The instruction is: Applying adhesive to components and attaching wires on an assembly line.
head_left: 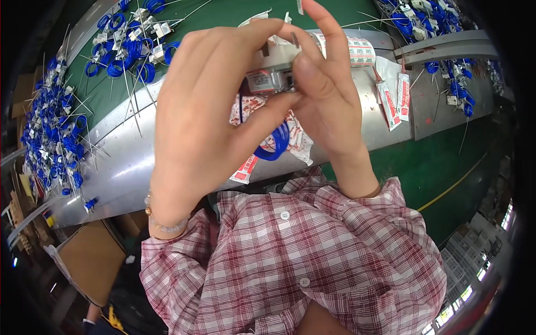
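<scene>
a metal bench (123,167) carries red-and-white tubes (388,106) and stained white paper (300,145).

Both hands (195,106) hold a pale device (265,82), blue coil (282,137) hanging below.

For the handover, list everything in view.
Small boxy component: one, white-grey, upper centre
Thin coiled line: one, blue, below the component
Flat squeeze tubes: at least three, white-red, centre and right
Printed label strip: one, white-red, upper right
Crumpled stained paper: count unclear, white-red, centre
Coiled-wire parts: many, blue-white, left and upper right
Metal bench: one, silver-green, across the top
Cardboard box: one, brown, lower left
Gridded stack: count unclear, white, lower right
Checked shirt: one, red-white, lower centre
Beaded bracelet: one, pale, left wrist
Left hand, right hand: one each, upper centre
</scene>
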Available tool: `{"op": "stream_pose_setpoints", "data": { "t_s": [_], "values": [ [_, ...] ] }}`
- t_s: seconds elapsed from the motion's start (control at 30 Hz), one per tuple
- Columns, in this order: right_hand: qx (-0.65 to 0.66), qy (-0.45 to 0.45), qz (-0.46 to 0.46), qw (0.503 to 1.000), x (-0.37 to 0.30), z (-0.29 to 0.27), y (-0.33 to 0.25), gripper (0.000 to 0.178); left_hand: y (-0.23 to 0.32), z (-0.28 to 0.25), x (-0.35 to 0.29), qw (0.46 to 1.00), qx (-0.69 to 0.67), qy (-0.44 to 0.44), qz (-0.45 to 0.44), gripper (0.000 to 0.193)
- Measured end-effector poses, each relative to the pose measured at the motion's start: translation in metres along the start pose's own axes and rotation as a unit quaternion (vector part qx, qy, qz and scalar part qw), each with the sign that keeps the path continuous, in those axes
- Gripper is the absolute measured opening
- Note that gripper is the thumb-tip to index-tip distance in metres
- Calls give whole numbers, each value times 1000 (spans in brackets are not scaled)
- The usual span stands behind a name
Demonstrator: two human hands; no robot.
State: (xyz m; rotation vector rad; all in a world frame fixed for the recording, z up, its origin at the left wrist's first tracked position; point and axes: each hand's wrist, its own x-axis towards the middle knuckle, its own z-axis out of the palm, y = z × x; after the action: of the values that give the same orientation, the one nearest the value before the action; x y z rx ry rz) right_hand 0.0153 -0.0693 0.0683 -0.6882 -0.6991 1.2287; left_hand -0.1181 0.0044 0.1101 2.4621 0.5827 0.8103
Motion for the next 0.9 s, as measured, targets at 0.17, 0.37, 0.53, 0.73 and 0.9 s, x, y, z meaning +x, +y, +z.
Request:
{"op": "stream_pose_setpoints", "data": {
  "t_s": [0.17, 0.37, 0.53, 0.73, 0.9],
  "values": [
    [24, 144, 70, 987, 7, 31, -29, 65, -1, 9, -4, 992, -101, 74, 14, 44],
    [106, 358, 152, 915, 29, 36, -27, 62, 7, -2, 0, 995, -36, 38, 90, 24],
    [73, 187, 4, 980, -3, 30, -11, 71, 0, 4, -1, 992, -46, 57, 107, 19],
    [62, 199, -11, 978, -6, 28, -10, 65, 19, 0, 0, 999, 29, 35, 19, 18],
    [50, 215, -31, 975, -9, 24, -9, 59, 21, 8, 2, 995, 91, 27, 26, 18]
  ]
}}
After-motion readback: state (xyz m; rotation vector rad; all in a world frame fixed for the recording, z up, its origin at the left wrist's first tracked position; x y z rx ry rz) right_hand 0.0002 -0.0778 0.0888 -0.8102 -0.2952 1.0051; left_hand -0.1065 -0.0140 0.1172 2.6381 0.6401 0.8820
